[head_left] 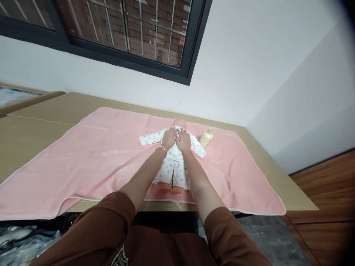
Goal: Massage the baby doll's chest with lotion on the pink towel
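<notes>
Left hand (168, 139) and right hand (183, 140) flat on the doll (175, 152), gripping nothing. It's on the blanket (111, 147), feet near table (301, 201) front edge. Blanket overhangs there; snagging it could drag doll off.

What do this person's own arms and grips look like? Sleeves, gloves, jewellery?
Brown sleeves, plain where visible, ending around the elbows. Left grip: ungloved, silvery bracelet at the wrist. Right grip: ungloved, no bracelet visible.

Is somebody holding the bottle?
No, the left hand and right hand rest on the doll while the bottle is apart on the pink blanket.
</notes>
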Demonstrator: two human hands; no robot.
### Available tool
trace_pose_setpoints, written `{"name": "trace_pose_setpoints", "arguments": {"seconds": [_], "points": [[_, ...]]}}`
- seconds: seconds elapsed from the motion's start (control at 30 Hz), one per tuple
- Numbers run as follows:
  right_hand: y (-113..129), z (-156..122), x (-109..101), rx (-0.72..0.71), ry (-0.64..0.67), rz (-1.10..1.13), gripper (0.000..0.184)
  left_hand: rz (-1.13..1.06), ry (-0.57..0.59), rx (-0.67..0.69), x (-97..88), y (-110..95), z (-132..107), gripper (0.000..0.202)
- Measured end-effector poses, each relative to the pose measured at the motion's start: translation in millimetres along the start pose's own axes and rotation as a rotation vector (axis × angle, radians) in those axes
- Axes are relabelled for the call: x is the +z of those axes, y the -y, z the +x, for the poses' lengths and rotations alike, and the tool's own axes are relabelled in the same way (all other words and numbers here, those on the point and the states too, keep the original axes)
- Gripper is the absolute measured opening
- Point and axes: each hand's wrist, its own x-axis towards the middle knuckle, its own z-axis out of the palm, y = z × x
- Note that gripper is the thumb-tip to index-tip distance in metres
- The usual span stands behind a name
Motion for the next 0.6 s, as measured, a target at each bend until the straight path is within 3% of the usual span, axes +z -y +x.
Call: {"name": "trace_pose_setpoints", "arguments": {"seconds": [0.6], "points": [[-1.9,-6.2,7.8,0.024,-0.043,0.013,0.054,0.005,0.017,-0.023,-2.1,1.8,-6.1,0.051]]}}
